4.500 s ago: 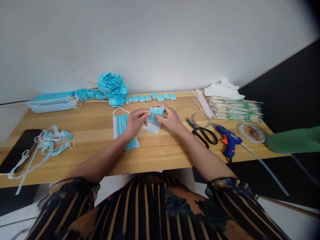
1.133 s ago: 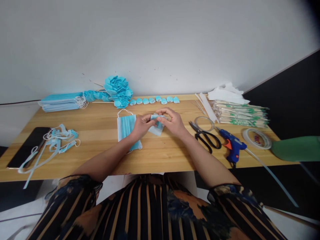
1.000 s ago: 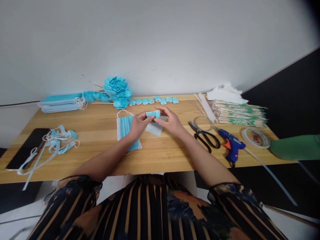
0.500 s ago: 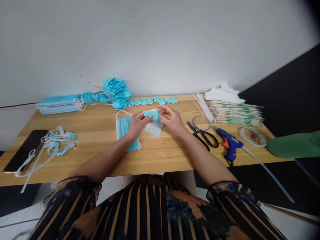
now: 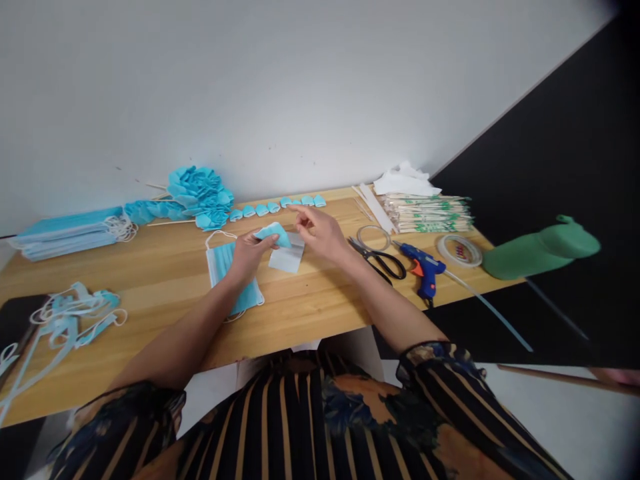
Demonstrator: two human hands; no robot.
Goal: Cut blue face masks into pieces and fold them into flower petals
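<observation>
My left hand pinches a small folded blue mask piece above the wooden table. My right hand hovers just right of that piece, fingers spread and holding nothing. A pale cut rectangle of mask fabric lies on the table under both hands. A whole blue face mask lies flat under my left wrist.
A row of small folded blue pieces lines the back edge beside a blue flower and a mask stack. Right of my hands lie black scissors, a blue glue gun, tape rolls, packed chopsticks, a green object. Cut straps lie left.
My right hand has let go of the folded blue piece and opened; my left hand alone keeps it. The view has swung to the right, so everything sits further left.
</observation>
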